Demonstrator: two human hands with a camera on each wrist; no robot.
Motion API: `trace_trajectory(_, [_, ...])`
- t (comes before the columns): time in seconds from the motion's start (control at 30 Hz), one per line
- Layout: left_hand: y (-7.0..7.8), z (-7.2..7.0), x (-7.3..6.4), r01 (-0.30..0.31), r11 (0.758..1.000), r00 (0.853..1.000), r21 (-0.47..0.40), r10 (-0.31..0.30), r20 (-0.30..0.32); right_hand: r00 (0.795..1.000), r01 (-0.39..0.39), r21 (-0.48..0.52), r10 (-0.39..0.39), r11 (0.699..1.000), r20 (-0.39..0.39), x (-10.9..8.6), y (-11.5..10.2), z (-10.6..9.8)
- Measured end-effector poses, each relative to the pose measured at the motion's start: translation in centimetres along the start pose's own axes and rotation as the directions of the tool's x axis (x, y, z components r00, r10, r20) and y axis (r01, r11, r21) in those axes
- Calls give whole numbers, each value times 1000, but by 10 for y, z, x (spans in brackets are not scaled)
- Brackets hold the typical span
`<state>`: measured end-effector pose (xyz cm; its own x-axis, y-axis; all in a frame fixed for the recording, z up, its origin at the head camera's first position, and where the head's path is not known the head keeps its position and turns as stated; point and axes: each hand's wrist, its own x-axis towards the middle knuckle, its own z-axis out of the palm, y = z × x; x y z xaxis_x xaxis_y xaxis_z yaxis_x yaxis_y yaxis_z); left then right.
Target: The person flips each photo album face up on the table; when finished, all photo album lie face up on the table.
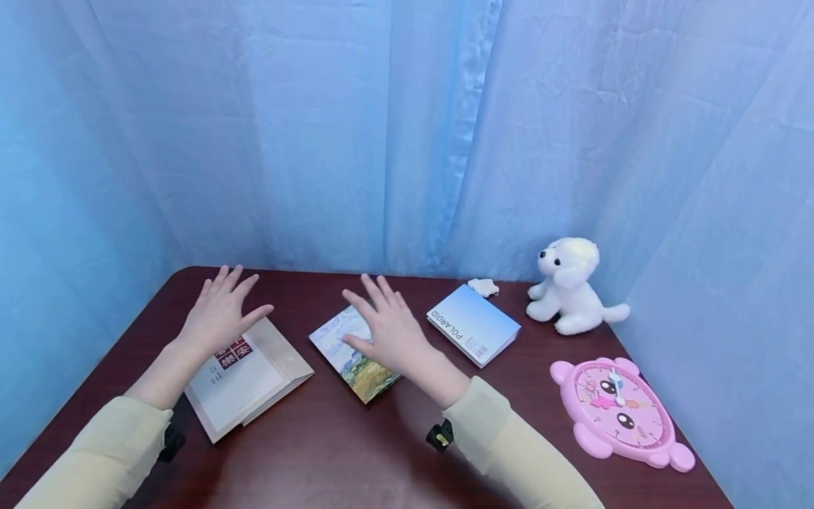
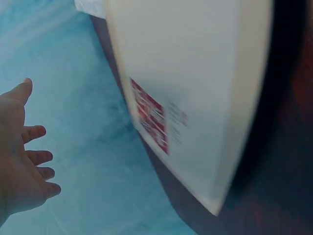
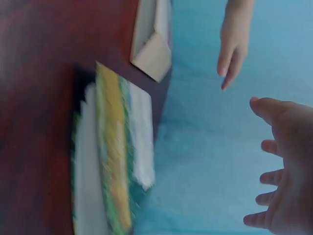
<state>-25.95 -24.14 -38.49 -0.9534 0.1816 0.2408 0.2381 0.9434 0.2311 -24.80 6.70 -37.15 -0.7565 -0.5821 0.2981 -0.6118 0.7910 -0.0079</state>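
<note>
My left hand (image 1: 218, 315), fingers spread, hovers over a pale book (image 1: 244, 382) with a red block of characters on its cover. The left wrist view shows that book (image 2: 195, 63) beside the hand (image 2: 22, 156), which holds nothing. To the right, my right hand (image 1: 392, 332) is spread above a notebook (image 1: 365, 378) with a painted landscape cover, hiding part of it. In the right wrist view this notebook (image 3: 115, 142) has its cover lifted a little from the pages, and the hand (image 3: 293, 171) is apart from it.
A blue-and-white album (image 1: 473, 322) marked POLAROID lies right of the notebook, with a small white object (image 1: 484, 287) behind it. A white plush dog (image 1: 569, 286) sits at the back right. A pink clock (image 1: 623, 410) lies near the right edge. Blue curtains (image 1: 318, 141) surround the dark table (image 1: 331, 459).
</note>
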Motion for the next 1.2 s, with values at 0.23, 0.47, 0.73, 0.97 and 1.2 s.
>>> trace_trajectory(0.23, [-31, 13, -7, 25, 1000, 1000, -10, -26, -5, 990, 137, -4, -137, 991, 16, 1, -21, 31])
trace_trajectory(0.47, [-54, 29, -14, 52, 984, 996, -169, -40, 76, 977, 198, 93, -204, 976, 63, 5, -28, 54])
trace_trajectory(0.73, [-68, 46, -16, 56, 973, 989, -224, -25, 143, 944, 268, 216, -300, 939, 133, 12, -33, 79])
trace_trajectory(0.97, [-74, 56, -15, 61, 961, 986, -271, -15, 168, 923, 283, 295, -343, 913, 174, 16, -37, 95])
trace_trajectory(1.2, [-75, 55, -13, 113, 944, 977, -310, -50, 205, 914, 328, 257, -374, 909, 158, 28, -41, 108])
